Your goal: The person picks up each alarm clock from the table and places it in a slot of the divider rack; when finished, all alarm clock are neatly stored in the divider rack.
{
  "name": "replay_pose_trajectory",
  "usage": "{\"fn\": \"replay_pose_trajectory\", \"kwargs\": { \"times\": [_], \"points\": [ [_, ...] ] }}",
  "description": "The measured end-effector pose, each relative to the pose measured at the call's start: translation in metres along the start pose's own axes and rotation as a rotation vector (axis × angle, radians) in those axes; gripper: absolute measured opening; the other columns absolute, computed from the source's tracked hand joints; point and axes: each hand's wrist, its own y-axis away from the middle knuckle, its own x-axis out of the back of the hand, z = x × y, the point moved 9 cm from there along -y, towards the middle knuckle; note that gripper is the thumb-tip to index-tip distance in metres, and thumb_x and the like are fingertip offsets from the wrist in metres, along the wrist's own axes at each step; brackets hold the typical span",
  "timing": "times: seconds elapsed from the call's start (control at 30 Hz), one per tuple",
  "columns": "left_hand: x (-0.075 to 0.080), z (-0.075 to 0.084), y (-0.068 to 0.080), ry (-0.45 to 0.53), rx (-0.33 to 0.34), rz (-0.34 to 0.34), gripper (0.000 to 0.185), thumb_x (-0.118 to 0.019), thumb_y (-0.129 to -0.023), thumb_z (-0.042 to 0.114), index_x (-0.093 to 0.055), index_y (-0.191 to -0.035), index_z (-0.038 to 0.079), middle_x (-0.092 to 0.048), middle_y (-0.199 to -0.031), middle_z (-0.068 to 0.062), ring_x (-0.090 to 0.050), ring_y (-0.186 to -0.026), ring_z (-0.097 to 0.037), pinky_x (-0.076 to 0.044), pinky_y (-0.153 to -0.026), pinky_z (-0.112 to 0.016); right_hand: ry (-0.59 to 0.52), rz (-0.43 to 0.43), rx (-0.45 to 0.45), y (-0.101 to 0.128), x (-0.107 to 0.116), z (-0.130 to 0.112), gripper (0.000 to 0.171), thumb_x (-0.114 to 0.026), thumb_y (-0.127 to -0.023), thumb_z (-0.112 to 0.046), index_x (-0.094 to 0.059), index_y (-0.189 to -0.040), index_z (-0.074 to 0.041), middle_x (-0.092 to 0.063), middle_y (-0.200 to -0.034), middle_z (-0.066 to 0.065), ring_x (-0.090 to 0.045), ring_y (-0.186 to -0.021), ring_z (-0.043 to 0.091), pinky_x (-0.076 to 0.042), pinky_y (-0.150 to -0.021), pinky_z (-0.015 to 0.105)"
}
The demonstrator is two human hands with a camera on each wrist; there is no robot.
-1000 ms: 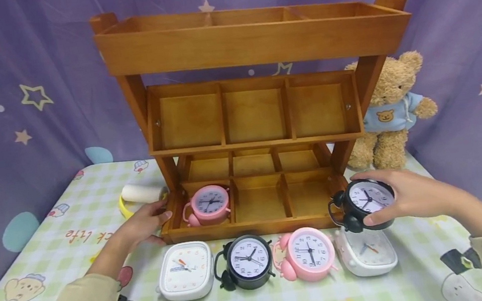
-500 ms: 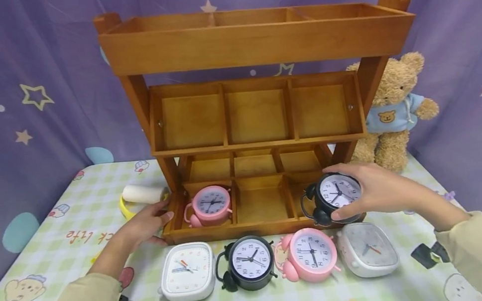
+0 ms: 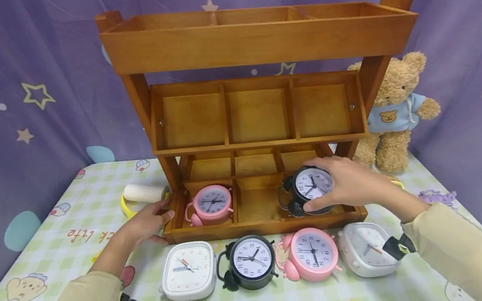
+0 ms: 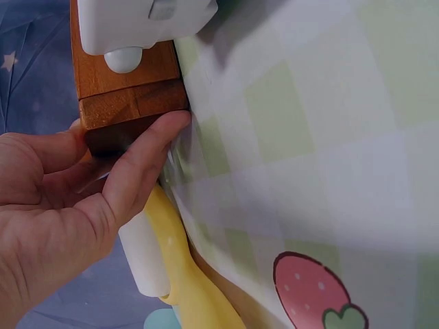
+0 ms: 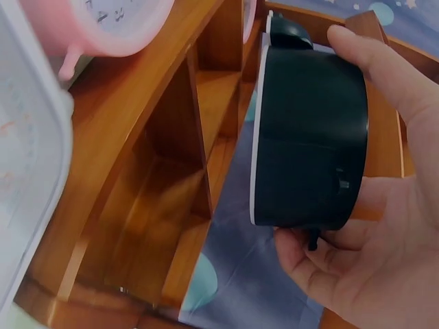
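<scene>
Right hand [image 3: 353,184] grips a black alarm clock [image 3: 309,188], fingers curled over its top and right side, thumb under the lower edge. The clock sits inside the hand, face toward the camera, twin bells on its left. It's held over the front row of the wooden shelf's [image 3: 255,43] bottom tier, between the middle and right compartments; can't tell from the head view whether it touches the wood.

Left hand [image 3: 146,225] is flat against the shelf's front-left corner, fingers straight, holding nothing. Just behind it: a white roll [image 3: 140,193] on a yellow ring.

A pink clock [image 3: 211,204] stands in the front-left compartment. On the table [image 3: 57,273] in front of the shelf, a row left to right: white square clock [image 3: 189,271], second black clock [image 3: 250,261], second pink clock [image 3: 311,253], second white clock [image 3: 363,250], partly behind the right sleeve. Teddy bear [image 3: 394,111] stands right of the shelf.

Right wrist view adds the clock's black side wall [image 5: 309,137], with a knob at the back, palm cupping the rear and fingertips [image 5: 384,62] wrapping over the rim; compartment dividers lie beside the clock with a gap showing.

Left wrist view adds the contact: thumb [image 4: 147,161] pressed on the dark wooden corner block [image 4: 130,103], a white clock's foot above it, and the yellow ring [image 4: 182,274] with the roll behind the hand.
</scene>
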Motion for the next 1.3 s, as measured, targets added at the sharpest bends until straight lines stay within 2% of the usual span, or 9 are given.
{"fn": "replay_pose_trajectory", "kwargs": {
  "times": [0.33, 0.8, 1.3],
  "points": [
    [0.000, 0.000, 0.001, 0.016, 0.006, -0.002, 0.061, -0.036, -0.109, 0.006, -0.003, -0.155, -0.015, -0.014, -0.153, -0.046, -0.031, -0.137, -0.059, -0.064, -0.076, -0.048, -0.072, -0.018, -0.039, -0.029, -0.020, -0.005, 0.095, -0.086, -0.072, -0.057, -0.054, -0.144, -0.005, -0.069, -0.122, 0.013, -0.063, -0.112, 0.030, -0.055, -0.094, 0.051],
    [0.001, -0.001, 0.000, 0.023, 0.011, -0.006, 0.061, -0.036, -0.109, 0.006, -0.003, -0.155, -0.015, -0.015, -0.153, -0.046, -0.035, -0.135, -0.059, -0.064, -0.076, -0.048, -0.061, -0.072, 0.011, -0.054, -0.044, -0.025, 0.096, -0.087, -0.072, -0.055, -0.053, -0.144, -0.003, -0.071, -0.115, 0.011, -0.064, -0.109, 0.029, -0.055, -0.095, 0.048],
    [0.000, -0.001, -0.001, 0.025, 0.018, -0.010, 0.061, -0.036, -0.109, 0.005, -0.002, -0.155, -0.015, -0.015, -0.152, -0.046, -0.030, -0.137, -0.060, -0.064, -0.077, -0.049, -0.023, -0.112, 0.024, -0.072, -0.065, -0.038, 0.097, -0.087, -0.073, -0.053, -0.052, -0.145, 0.002, -0.066, -0.129, 0.017, -0.060, -0.120, 0.035, -0.051, -0.104, 0.048]
  ]
}}
